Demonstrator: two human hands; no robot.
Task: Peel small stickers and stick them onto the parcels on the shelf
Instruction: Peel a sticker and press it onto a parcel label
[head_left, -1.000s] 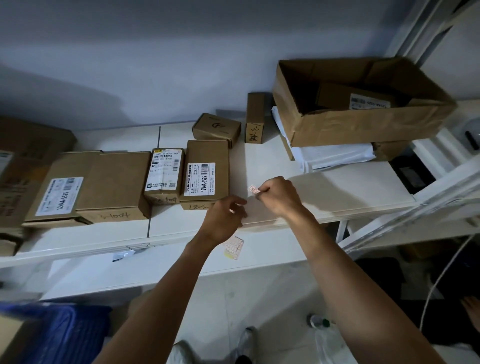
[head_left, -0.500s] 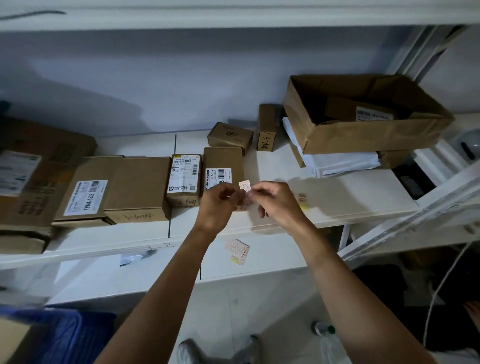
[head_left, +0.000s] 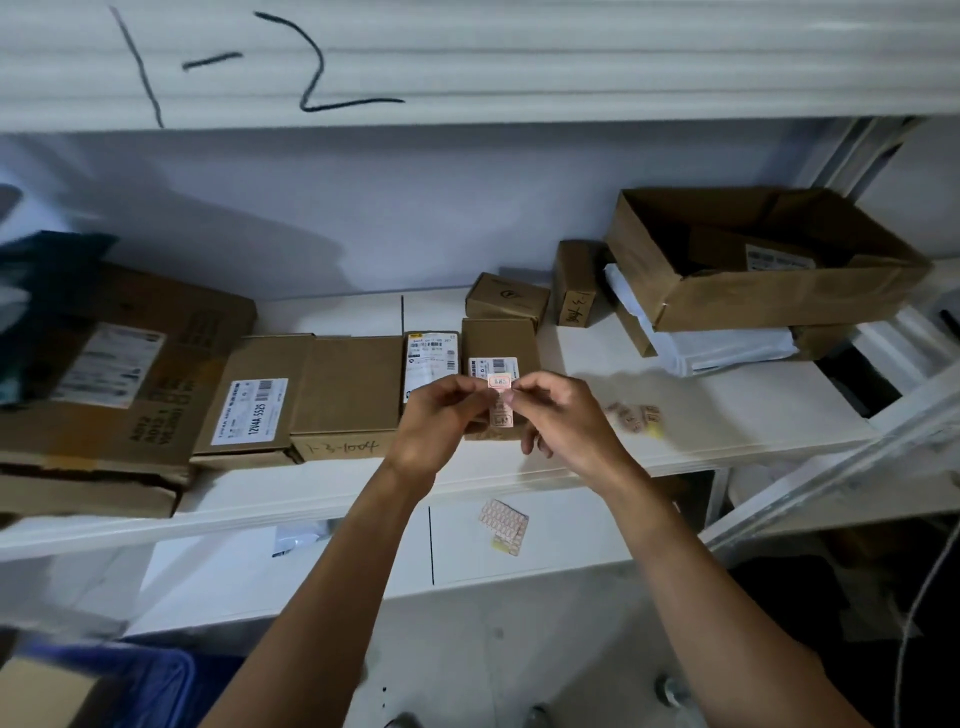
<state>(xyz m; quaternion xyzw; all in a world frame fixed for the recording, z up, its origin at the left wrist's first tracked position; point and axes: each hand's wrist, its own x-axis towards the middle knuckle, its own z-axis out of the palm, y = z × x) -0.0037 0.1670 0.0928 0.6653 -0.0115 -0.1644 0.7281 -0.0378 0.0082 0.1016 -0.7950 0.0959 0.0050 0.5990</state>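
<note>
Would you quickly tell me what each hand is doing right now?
Left hand: pinched shut on the small sticker.
Right hand: pinched shut on the same sticker.

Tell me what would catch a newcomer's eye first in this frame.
First, the left hand and right hand meeting at centre frame, pinching a small pink sticker between their fingertips just above a labelled brown parcel on the white shelf. Next, the black handwritten "1-2" across the shelf edge overhead, and the large open cardboard box stacked at the right.
</note>
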